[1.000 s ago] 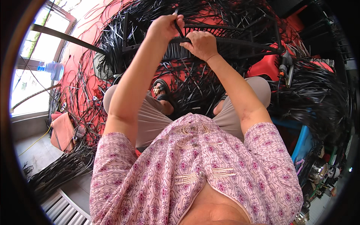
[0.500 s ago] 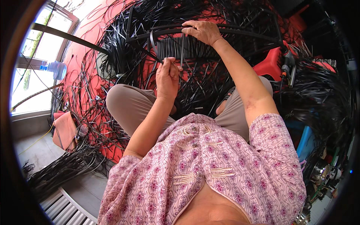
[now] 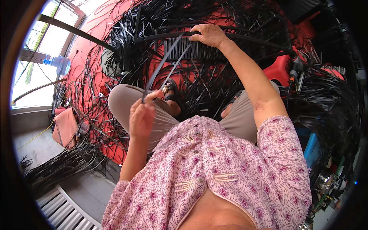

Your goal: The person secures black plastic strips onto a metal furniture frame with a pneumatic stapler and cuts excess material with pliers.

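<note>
While the left hand (image 3: 141, 117), fingers blurred, pinches the strip (image 3: 165, 60), I see it run straight up to the frame (image 3: 153, 37), where the right hand's (image 3: 210, 35) fingers curl closed over the edge; slacken there, I reckon, and it slips; loose strands (image 3: 122, 57) beyond could snag it.

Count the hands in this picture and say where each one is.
2. The left hand is over the left leg, holding a strip; the right hand is farther out, gripping the black frame. No other hand shows.
</note>
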{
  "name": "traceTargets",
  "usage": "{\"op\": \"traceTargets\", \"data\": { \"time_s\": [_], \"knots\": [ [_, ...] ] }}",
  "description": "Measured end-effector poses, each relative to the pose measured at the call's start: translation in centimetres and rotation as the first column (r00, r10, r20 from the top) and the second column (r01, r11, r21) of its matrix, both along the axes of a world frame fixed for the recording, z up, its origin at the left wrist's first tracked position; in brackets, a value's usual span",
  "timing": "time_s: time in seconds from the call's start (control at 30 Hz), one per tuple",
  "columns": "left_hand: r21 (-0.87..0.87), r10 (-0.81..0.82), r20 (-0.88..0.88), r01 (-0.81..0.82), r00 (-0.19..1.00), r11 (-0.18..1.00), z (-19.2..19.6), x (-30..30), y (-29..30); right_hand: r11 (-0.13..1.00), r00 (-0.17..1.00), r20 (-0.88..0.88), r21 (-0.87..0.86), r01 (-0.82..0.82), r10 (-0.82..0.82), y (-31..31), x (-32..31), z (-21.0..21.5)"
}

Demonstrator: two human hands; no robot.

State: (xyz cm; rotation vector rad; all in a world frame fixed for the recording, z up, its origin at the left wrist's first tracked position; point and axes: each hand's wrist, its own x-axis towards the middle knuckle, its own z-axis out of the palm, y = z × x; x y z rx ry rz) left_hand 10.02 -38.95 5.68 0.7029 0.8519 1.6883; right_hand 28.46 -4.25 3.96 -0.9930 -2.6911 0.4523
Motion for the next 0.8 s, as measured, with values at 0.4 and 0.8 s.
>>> {"op": "traceTargets", "data": {
  "time_s": [0.4, 0.8],
  "knots": [
    [-0.665, 0.475, -0.479, -0.659, 0.738, 0.353, 0.0, -16.1, -15.1, 0.954, 1.0, 0.0, 0.3, 0.009, -0.01, 1.0, -0.4, -1.9],
    [-0.128, -0.158, -0.789, 0.092, 0.593, 0.987, 7.3, -2.8, 7.7, 0.814, 0.993, -0.118, 0.58, 0.042, 0.033, -4.0, 2.2, -3.4]
  ]
}}
